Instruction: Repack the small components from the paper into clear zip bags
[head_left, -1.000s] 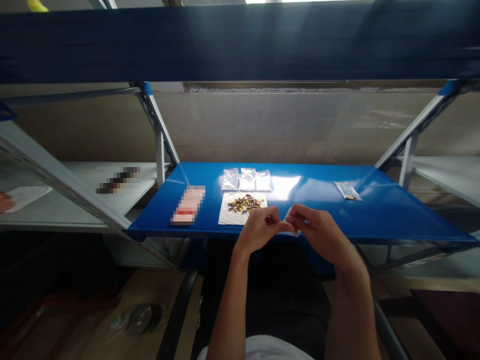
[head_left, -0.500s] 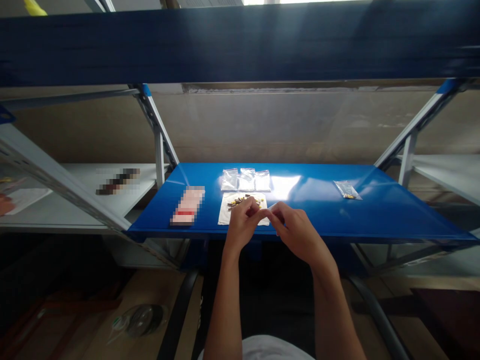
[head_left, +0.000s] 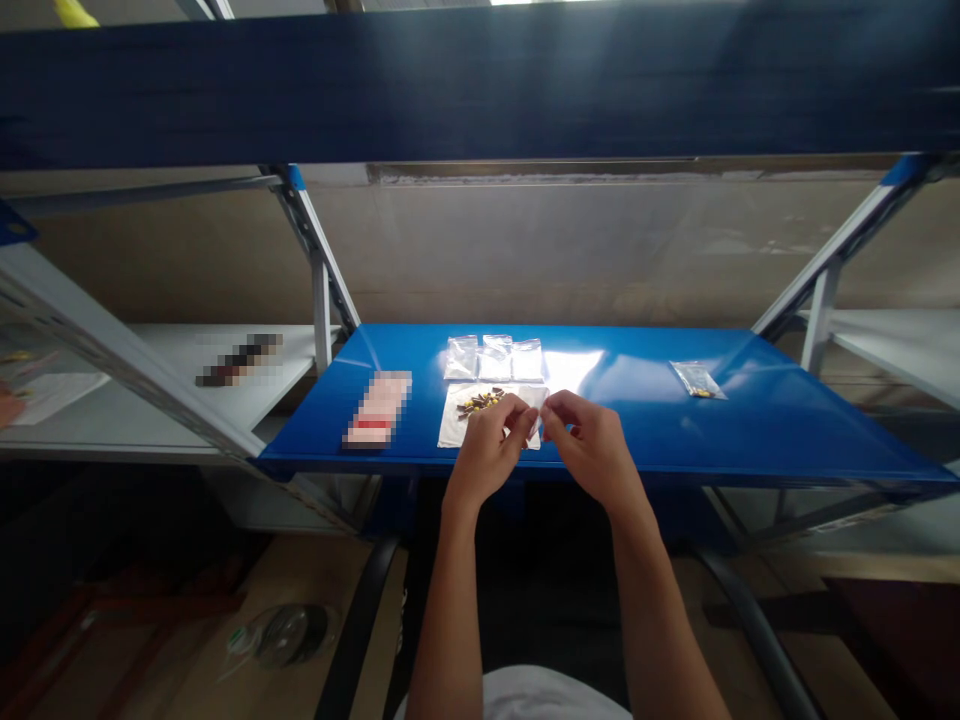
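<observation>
Snugly between left grip [head_left: 487, 450] and right grip [head_left: 592, 447], a small clear plastic bag [head_left: 531, 420], pinched by both.

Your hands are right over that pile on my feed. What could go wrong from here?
The left hand and right hand pinch what looks like a small clear plastic bag right above the white sheet. A slip could scatter the brown and yellow pieces lying on it. Loose pieces could then roll off the near edge of the blue table.
</observation>
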